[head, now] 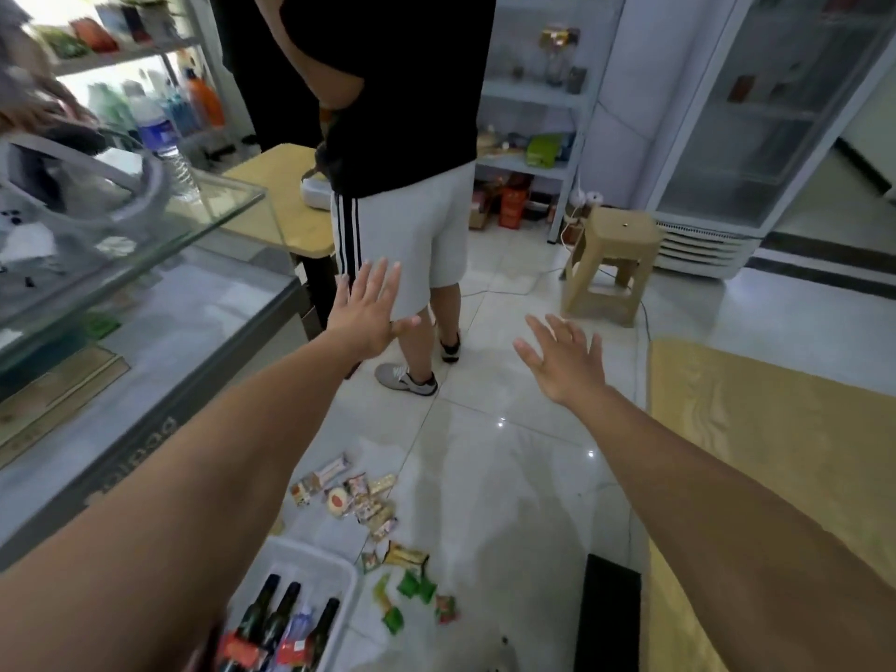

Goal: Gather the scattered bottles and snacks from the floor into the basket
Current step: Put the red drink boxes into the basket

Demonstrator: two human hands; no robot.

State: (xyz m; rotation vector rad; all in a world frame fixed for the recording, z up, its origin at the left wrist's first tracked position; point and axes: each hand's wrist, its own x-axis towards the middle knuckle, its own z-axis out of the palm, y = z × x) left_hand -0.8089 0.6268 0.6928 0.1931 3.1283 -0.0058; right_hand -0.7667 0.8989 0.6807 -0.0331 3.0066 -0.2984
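A white basket (334,572) sits on the floor at the bottom left, holding three dark bottles (279,618) and some red packets. Several snack packets (361,499) lie scattered on the tiles just beyond it, with small green candies (412,586) to its right. My left hand (366,310) is stretched forward, fingers spread, holding nothing, high above the snacks. My right hand (562,358) is also extended and open, empty, further right over bare tiles.
A person in a black shirt and white shorts (412,225) stands just ahead of my hands. A glass counter (145,264) runs along the left, a wooden table (776,453) on the right, a plastic stool (611,264) and a fridge (756,138) behind.
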